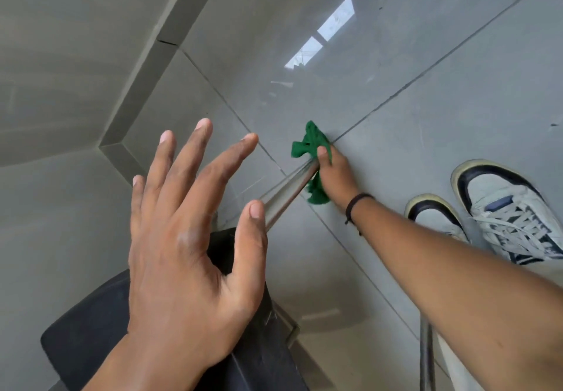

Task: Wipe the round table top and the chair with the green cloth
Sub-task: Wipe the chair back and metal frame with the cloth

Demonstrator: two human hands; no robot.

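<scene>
The green cloth [312,159] is gripped in the right hand [335,174], whose fingers are closed around both the cloth and the lower end of a shiny metal chair leg [288,194]. The cloth is bunched, with one part protruding above the thumb and another hanging below the hand, close to the grey tiled floor [426,116]. A dark cord bracelet [355,206] is worn at the right wrist. The left hand [189,238] is held open and empty in the foreground, fingers spread and extended, back of the hand toward the camera; whether it touches anything cannot be determined. Beneath it, the black chair seat [91,329] is seen, with the metal leg running diagonally from its edge down to the right hand. A second metal leg [426,357] is visible under the right forearm. Two white and navy laced shoes [502,217] are seen on the floor at the right. The round table top is outside the view.
</scene>
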